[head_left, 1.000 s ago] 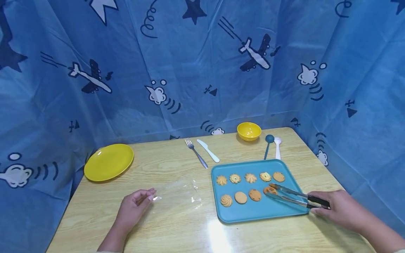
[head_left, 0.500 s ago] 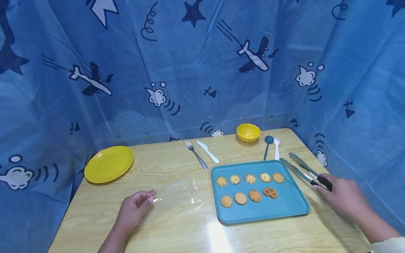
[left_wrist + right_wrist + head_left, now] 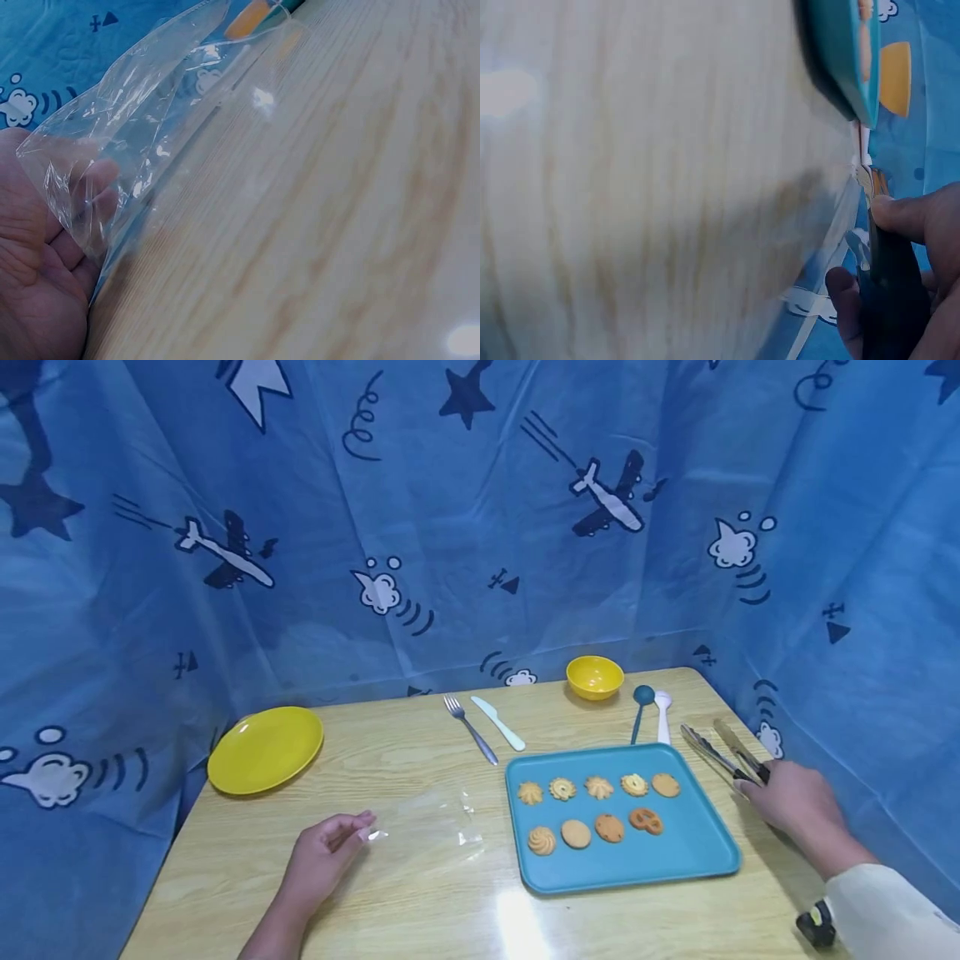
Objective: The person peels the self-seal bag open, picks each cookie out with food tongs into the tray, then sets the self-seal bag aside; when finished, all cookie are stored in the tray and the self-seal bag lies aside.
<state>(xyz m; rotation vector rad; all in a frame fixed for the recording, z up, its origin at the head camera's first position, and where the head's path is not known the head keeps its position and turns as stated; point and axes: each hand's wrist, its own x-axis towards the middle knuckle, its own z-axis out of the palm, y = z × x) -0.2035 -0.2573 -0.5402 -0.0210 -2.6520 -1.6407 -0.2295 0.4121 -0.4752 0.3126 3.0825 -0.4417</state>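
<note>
My left hand pinches the near edge of a clear plastic bag that lies flat on the wooden table. In the left wrist view the bag spreads out from the fingers. At the table's right side my right hand grips black-handled metal tongs, their two arms apart with nothing between them. Left of the tongs is a blue tray with two rows of cookies. A pretzel-shaped cookie ends the front row, and a round cookie ends the back row.
A yellow plate stands at the far left. A fork and a pale knife lie behind the bag. Behind the tray are a yellow bowl, a dark green spoon and a white utensil. A blue curtain surrounds the table.
My right hand has moved the tongs away from the pretzel-shaped cookie, off the tray to the right, and lowered them beside it. The cookie stays on the tray. My left hand has barely moved.
</note>
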